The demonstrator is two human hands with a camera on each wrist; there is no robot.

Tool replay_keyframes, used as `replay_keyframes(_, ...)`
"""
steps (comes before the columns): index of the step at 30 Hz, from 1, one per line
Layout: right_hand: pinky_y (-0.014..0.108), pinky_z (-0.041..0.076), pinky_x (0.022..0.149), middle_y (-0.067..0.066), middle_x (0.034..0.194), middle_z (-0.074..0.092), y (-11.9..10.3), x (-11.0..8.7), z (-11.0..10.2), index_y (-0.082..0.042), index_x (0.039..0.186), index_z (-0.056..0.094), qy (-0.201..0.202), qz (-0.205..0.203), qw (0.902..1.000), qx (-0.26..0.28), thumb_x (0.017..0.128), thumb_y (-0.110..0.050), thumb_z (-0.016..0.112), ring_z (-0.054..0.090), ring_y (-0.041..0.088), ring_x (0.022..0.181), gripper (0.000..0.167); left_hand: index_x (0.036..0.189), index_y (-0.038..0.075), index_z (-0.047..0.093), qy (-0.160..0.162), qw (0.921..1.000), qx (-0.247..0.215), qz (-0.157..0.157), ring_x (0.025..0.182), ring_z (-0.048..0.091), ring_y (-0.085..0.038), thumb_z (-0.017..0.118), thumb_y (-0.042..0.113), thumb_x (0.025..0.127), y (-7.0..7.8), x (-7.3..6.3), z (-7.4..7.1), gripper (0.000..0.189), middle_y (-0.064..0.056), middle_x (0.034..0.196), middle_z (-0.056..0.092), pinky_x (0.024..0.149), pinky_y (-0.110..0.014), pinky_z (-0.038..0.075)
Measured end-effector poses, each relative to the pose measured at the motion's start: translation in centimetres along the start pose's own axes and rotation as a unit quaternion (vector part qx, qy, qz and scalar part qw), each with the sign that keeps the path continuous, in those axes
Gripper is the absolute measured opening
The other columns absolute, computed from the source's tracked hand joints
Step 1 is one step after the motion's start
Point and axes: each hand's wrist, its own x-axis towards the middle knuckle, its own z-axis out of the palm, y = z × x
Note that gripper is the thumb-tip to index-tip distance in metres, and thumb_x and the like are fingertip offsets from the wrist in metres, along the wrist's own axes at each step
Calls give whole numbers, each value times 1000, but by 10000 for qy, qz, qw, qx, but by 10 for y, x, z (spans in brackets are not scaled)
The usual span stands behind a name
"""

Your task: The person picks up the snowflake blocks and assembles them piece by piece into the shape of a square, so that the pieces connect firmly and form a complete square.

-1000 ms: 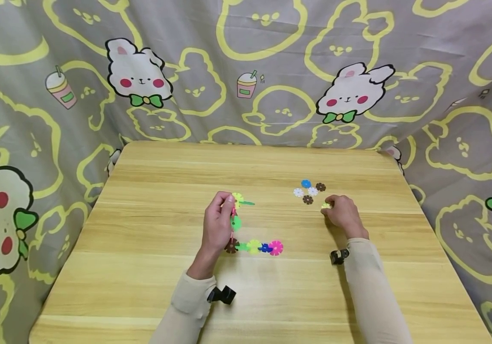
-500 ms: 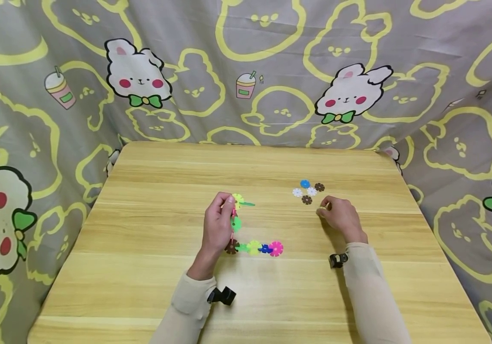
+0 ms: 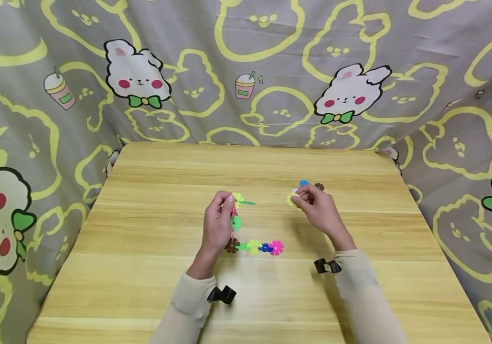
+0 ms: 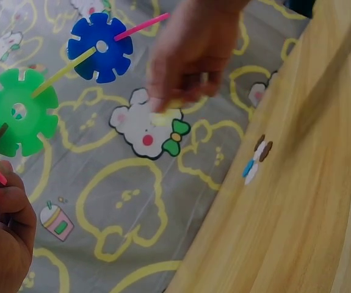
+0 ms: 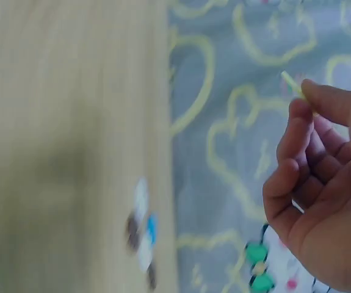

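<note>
My left hand (image 3: 219, 223) pinches the disc chain (image 3: 253, 246), presumably steadying it; my right hand (image 3: 321, 210) pinches a yellow disc (image 3: 291, 199), edge exposed.

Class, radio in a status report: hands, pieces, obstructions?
Left hand gripping a chain of multicoloured notched plastic discs. Right hand pinching a yellow notched plastic disc. No obstacle visible between disc and chain.

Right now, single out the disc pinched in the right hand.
It is the pale yellow disc in the right hand, apart from the linked chain that contains the other yellow discs; the loose blue disc lies on the table.
</note>
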Motion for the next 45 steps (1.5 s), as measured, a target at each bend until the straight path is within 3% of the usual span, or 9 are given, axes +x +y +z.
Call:
replay_keyframes(6,22,43,53,4,80,67,-40,-7,8,-10,100,62,-355,-598,9940,839,92,-20,67,57,14,64,13,96,-1,57,-25,10000,56,-67,47,35,-5,44,19,104,1,0,0,26,-3,65,42,43,-19,29)
replay_keyframes(10,22,43,53,4,78,66,-54,-10,10,-11,98,62,-415,-727,9905,1094,92,-16,67,58,24,65,10,98,-4,57,-73,9996,75,-252,46,34,-5,43,15,104,2,0,0,25,-2,65,41,43,-18,29)
replay_keyframes(15,22,43,54,6,78,66,-65,-11,12,-10,98,62,-422,-897,9878,1202,92,-17,67,57,20,63,10,99,-8,55,-122,9994,110,-292,48,35,-4,41,9,103,3,1,0,23,-3,65,40,45,-17,29)
replay_keyframes(19,22,43,54,6,78,66,-70,-12,14,-10,98,62,-497,-989,9852,1312,92,-17,66,55,14,62,10,98,-8,56,-90,9996,100,-242,47,35,-4,42,10,103,3,1,1,23,-3,65,40,44,-18,29)
replay_keyframes(27,22,43,54,5,78,65,-76,-14,17,-9,98,62,-543,-1091,9818,1455,92,-14,67,56,20,62,9,96,-3,57,-104,9999,25,-10,44,34,-6,44,19,104,1,-1,2,27,-3,64,42,40,-19,28)
replay_keyframes(34,22,42,53,6,77,64,-78,-15,18,-9,98,62,-581,-1053,9810,1524,92,-14,66,55,19,61,9,97,-3,56,-123,9997,75,-184,45,35,-5,42,13,104,2,0,3,22,-2,65,42,42,-18,29)
replay_keyframes(45,23,44,53,7,78,66,-78,-15,20,-9,97,62,-684,-910,9795,1663,93,-16,66,56,14,61,9,95,-8,55,-168,9994,-4,-302,43,35,-2,43,8,102,34,-6,5,21,-1,63,42,40,-17,31)
